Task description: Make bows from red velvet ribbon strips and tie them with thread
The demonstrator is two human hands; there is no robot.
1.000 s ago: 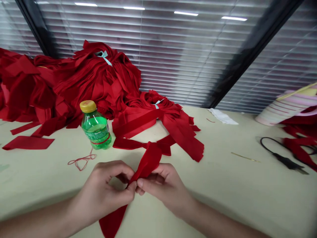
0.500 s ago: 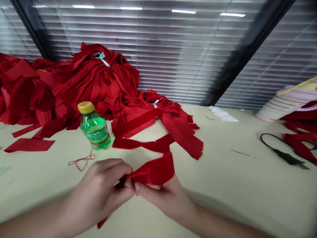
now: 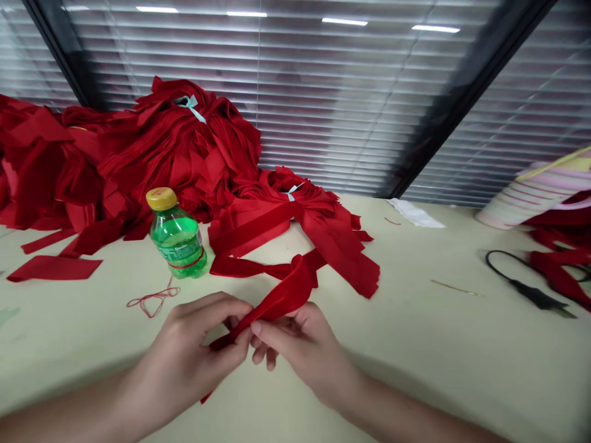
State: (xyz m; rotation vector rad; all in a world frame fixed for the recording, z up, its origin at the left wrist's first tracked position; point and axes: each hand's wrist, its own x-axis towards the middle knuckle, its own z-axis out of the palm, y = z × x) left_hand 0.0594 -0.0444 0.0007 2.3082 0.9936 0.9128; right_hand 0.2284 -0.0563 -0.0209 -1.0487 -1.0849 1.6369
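Between my two hands, just above the table, is a red velvet ribbon (image 3: 286,295). My left hand (image 3: 198,351) pinches it near its middle, and one end of the ribbon shows below that hand. With thumb and fingers closed, my right hand (image 3: 305,351) grips the ribbon right beside the left fingertips; its lower fingers curl underneath. The ribbon's upper part stands up in a folded, twisted loop. Behind it lies another red ribbon (image 3: 240,267), gathered narrow at its middle. A loose red thread (image 3: 154,301) lies on the table left of my hands.
A green Sprite bottle (image 3: 178,243) with a yellow cap stands beyond my left hand. Large red ribbon bundles (image 3: 184,141) and a smaller tied bundle (image 3: 314,215) lie against the blinds (image 3: 323,92). On the right are a black cable (image 3: 535,292), white tissue (image 3: 415,212) and a thread-wound cone (image 3: 521,197).
The ribbon's upper part has turned from a broad flat face to a narrower, upright fold. My right hand has shifted slightly, and its lower fingers now show beneath the ribbon.
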